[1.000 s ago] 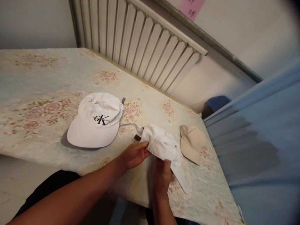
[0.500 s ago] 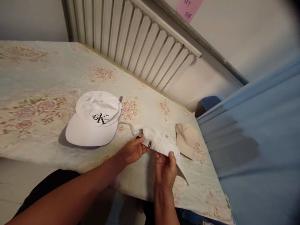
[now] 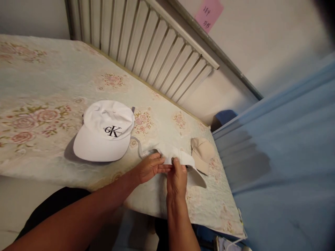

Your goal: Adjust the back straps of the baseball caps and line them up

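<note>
A small white cap [image 3: 187,161] lies folded near the front edge of a floral mattress [image 3: 52,87], its brim pointing right. My left hand [image 3: 149,168] pinches its back edge, fingers closed on the fabric beside a grey strap [image 3: 141,150]. My right hand [image 3: 177,177] pinches the same edge at a small metal buckle, meeting the left fingertips. A larger white cap with a black logo [image 3: 104,130] rests to the left. A beige cap [image 3: 201,150] sits just right of the folded one.
White slatted bed rails [image 3: 146,45] run along the far side of the mattress. A blue curtain [image 3: 282,150] hangs at the right. A pink note [image 3: 208,13] is stuck on the wall.
Both hands have drawn the small white cap in and flattened it. My right hand came up from under the brim to meet the left at the buckle. The view shifted right.
</note>
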Available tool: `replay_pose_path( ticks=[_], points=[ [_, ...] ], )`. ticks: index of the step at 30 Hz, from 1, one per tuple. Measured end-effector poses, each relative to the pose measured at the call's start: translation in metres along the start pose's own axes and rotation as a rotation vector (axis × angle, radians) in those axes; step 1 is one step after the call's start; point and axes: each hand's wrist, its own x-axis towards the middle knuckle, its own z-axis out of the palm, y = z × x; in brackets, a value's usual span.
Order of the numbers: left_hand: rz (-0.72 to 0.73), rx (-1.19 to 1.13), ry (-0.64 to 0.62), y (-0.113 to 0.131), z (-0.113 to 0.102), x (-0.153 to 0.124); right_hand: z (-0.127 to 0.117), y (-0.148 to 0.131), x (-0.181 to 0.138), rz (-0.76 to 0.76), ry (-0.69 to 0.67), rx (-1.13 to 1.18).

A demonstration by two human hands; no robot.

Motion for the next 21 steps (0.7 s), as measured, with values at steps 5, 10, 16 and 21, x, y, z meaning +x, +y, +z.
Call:
replay_pose_path(
  ticks=[5,10,16,21],
  points=[
    [-0.072,0.279,0.083,-0.004,0.0,-0.015,0.003,-0.014,0.007,-0.041,0.067,-0.005],
    [-0.286,0.502,0.151,-0.016,0.003,-0.031,0.005,-0.021,0.018,-0.096,0.089,-0.026],
    [-0.297,0.624,0.311,-0.014,0.003,-0.031,-0.002,-0.022,0.03,-0.09,0.08,0.046],
    [-0.17,0.657,0.521,-0.011,-0.004,-0.027,-0.007,-0.024,0.035,-0.065,0.097,0.092]
  ],
)
